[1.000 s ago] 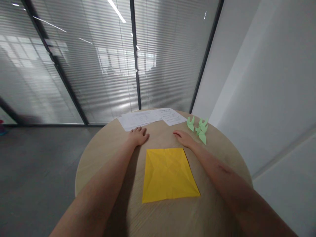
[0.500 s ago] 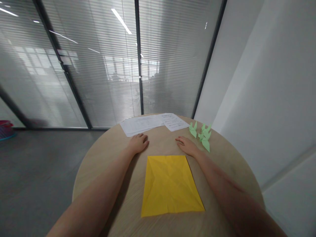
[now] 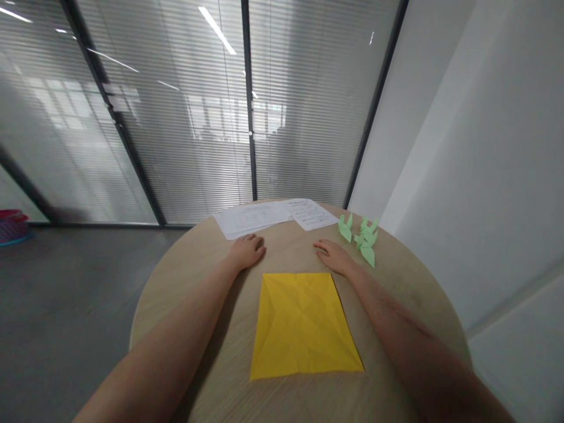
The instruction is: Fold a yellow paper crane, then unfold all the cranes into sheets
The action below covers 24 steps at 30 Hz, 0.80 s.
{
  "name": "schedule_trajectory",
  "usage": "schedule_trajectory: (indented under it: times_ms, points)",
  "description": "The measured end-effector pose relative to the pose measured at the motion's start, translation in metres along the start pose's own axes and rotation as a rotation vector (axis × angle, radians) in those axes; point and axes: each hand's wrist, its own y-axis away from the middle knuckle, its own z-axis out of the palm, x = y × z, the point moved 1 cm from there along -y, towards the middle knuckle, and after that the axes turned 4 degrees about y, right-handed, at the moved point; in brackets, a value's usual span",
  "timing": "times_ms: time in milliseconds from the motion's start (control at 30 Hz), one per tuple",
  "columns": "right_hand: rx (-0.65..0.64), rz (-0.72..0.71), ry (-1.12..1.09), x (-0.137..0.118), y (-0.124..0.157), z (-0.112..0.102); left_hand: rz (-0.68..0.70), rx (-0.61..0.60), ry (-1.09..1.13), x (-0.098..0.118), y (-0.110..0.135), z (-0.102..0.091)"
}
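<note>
A square sheet of yellow paper [image 3: 306, 326] with crease lines lies flat on the round wooden table between my forearms. Beyond its far left corner my left hand [image 3: 247, 251] rests palm down on the tabletop, fingers slightly bent and holding nothing. My right hand [image 3: 331, 255] also lies palm down, beyond the far right corner of the sheet, its fingers stretched toward the left. Neither hand touches the yellow paper. Light green folded paper cranes [image 3: 366, 236] stand just to the right of my right hand.
White printed sheets [image 3: 255, 218] overlap at the far edge of the round table [image 3: 176, 288], close to my left fingertips. Behind stands a glass partition with blinds [image 3: 198, 147]; a white wall [image 3: 497, 176] is on the right. A red and blue basket [image 3: 12, 227] sits on the floor at left.
The camera view has tilted very slightly, so the table sits a little higher in the picture. Both hands and the yellow paper have kept their places.
</note>
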Motion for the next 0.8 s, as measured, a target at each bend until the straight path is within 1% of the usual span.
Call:
schedule_trajectory:
  times_ms: [200, 800]
  points:
    - [0.01, 0.014, -0.01, -0.0011, 0.0009, -0.0006, -0.001, -0.014, -0.019, 0.0002, 0.0006, -0.0004]
    - [0.021, -0.006, -0.006, 0.0001, 0.0005, 0.0006, -0.006, 0.003, -0.001, -0.0002, 0.0002, 0.0007]
